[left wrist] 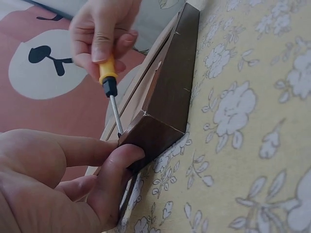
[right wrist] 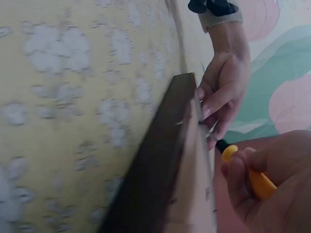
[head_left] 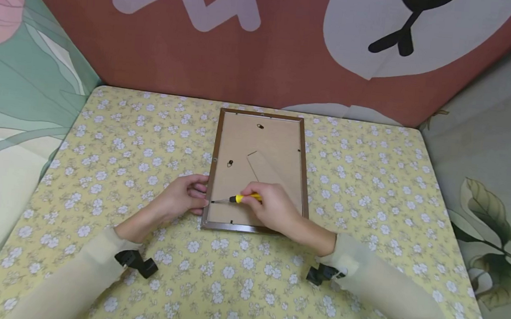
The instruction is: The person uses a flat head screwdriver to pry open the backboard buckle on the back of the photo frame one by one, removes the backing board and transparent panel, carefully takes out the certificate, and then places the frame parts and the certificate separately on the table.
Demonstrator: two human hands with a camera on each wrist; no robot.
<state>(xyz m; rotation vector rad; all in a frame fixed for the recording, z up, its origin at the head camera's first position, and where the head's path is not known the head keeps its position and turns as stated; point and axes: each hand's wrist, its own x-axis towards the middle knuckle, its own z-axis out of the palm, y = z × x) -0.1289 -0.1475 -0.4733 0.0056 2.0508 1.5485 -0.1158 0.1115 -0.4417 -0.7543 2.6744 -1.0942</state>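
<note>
A brown picture frame (head_left: 305,183) lies face down, its tan backing board (head_left: 280,136) facing up. Small dark tabs sit along the backing's edges. My right hand (head_left: 274,206) grips a yellow-and-black screwdriver (head_left: 239,199) by its handle. The metal tip reaches a dark tab (head_left: 213,202) at the frame's left edge, near the lower left corner. There, my left hand (head_left: 180,198) holds the frame's edge, with thumb (left wrist: 127,154) and fingertip close to the screwdriver's tip in the left wrist view. The right palm hides part of the backing and the lower frame edge.
The table (head_left: 369,198) has a yellow flowered cloth. Two dark hanging rings (head_left: 230,163) and a stand flap (head_left: 266,168) are on the backing. A red patterned panel (head_left: 281,56) rises behind the table, and printed panels stand at both sides.
</note>
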